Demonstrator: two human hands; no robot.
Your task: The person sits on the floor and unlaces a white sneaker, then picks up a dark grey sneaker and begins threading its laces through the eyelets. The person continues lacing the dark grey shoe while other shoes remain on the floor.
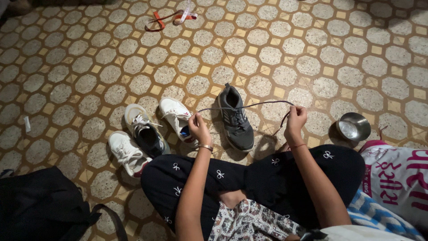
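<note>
Down on the tiled floor (pixel 312 58), speckled grey octagons set among small yellow squares, a person sits cross-legged in dark trousers (pixel 267 176) dotted with little white bows. Left hand (pixel 199 129) is pinched shut on one end of a dark shoelace (pixel 249 104); right hand (pixel 296 119) is closed on the other end, and the lace runs taut between them, just above a grey sneaker (pixel 235 119) lying straight ahead of the knees. Beside it, a white sneaker (pixel 177 117), partly hidden behind the left hand. Further left, two more shoes: a white-and-dark sneaker (pixel 145 130) and a white sneaker with laces (pixel 127 152). Right of the hands, a round shiny steel bowl (pixel 353 126). Up top lies an orange and white tape (pixel 171 18), hard to make out. Bottom left, a black bag (pixel 42 205) is cut off by the edge; at right, printed fabric (pixel 397 178) runs out of view.
</note>
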